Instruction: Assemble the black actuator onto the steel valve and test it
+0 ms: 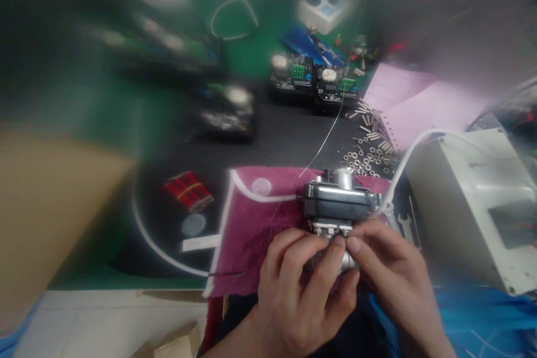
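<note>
A black and silver metal device [342,201] lies on a magenta cloth [251,224] near the front edge of the bench. My left hand [304,285] is curled over the device's lower metal part, its fingertips on the fittings there. Close beside them, the thumb and forefinger of my right hand [388,268] pinch at the same fittings; anything small between these fingertips is hidden. A white tube [411,151] runs to the device's right side, and a thin wire [325,140] passes above it.
Loose screws and washers [369,151] lie behind the device, beside pink paper [411,100]. Circuit-board units [293,75] stand farther back. At right are a beige box [465,201] and a wrench [405,226]; at left, a red bundle [188,190] and a cardboard box [54,218].
</note>
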### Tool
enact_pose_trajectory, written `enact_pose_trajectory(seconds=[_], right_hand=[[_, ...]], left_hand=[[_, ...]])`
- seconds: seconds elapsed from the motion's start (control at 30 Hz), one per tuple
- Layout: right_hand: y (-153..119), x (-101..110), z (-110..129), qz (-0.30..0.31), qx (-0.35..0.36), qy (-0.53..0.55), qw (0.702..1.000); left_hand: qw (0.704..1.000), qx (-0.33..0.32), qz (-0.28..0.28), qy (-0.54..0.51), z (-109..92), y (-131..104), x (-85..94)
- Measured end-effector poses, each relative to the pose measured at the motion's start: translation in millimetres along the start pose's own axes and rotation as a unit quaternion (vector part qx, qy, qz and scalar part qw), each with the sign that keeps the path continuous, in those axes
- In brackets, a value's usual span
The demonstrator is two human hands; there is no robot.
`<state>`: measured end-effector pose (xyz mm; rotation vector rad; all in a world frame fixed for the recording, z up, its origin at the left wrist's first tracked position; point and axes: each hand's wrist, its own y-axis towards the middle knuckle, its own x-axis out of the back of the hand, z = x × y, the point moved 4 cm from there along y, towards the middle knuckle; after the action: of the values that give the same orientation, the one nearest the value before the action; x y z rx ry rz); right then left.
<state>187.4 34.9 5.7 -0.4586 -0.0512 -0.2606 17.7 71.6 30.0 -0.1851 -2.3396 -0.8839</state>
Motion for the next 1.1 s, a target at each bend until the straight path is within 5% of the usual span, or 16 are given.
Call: enact_pose_trajectory(seconds=[1.1], right_hand=[[-3, -8, 5, 0.009, -0.006, 0.039, 0.999]], left_hand=[[0.999, -0.025, -0.029, 0.023, -3, -3, -2.5]])
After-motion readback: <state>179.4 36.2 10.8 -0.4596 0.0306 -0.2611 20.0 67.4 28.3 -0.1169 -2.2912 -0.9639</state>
